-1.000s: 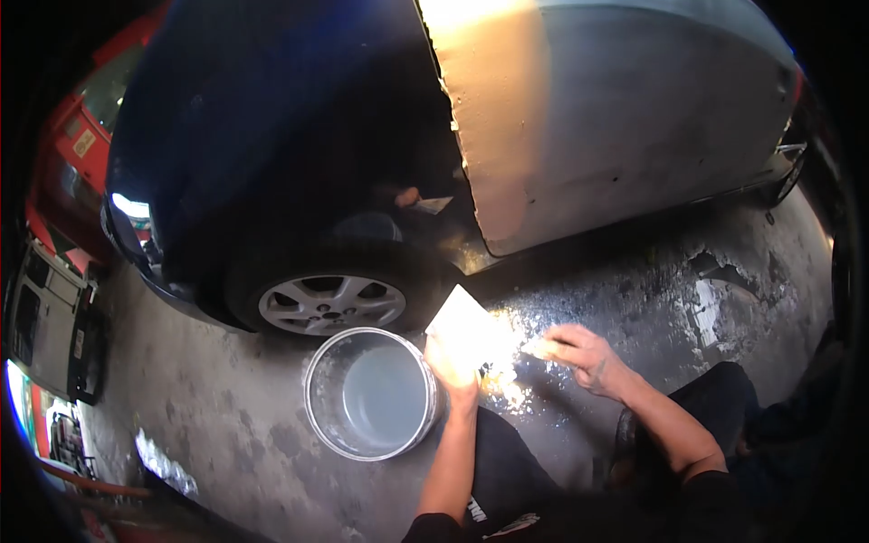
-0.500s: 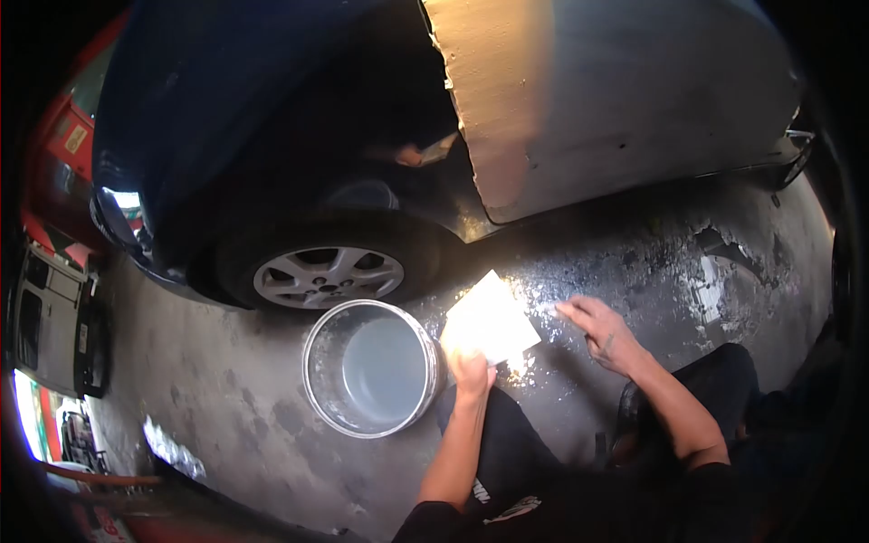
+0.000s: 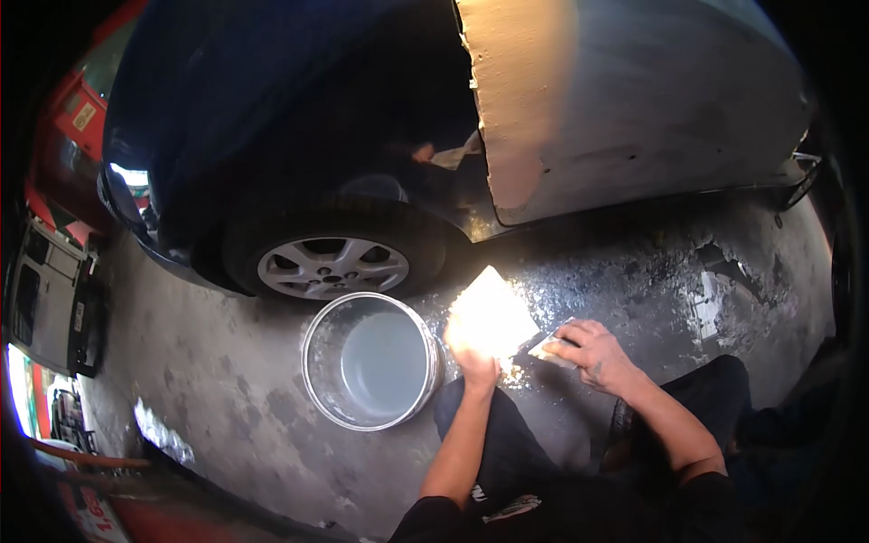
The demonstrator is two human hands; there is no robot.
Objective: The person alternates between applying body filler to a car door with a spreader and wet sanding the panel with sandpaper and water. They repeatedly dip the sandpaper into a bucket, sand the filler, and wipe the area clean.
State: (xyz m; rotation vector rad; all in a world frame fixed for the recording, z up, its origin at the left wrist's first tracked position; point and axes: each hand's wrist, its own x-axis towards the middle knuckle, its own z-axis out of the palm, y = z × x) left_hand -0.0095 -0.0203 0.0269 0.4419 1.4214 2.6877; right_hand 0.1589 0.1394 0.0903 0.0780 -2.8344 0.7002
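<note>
See dark car [image 3: 272,109] w/ dull grey door panel [image 3: 670,100], parked right in front, prob. for close access. Spot wheel [image 3: 333,279] at its lower edge, w/ silver bucket [image 3: 326,357] near it on floor [image 3: 244,362], maybe put there for reach w/o blocking either hand. Find white plate [image 3: 493,317] between bucket and right hand [image 3: 597,357], above floor, washed out by glare; likely held out low to be reachable from other side. Gripped at near end by left hand [image 3: 475,360], exact finger positions lost in glare. Note small pale blade [image 3: 552,353], pinched in curled right fingers, angled toward plate, prob. for control; just beside it, contact unclear.
</note>
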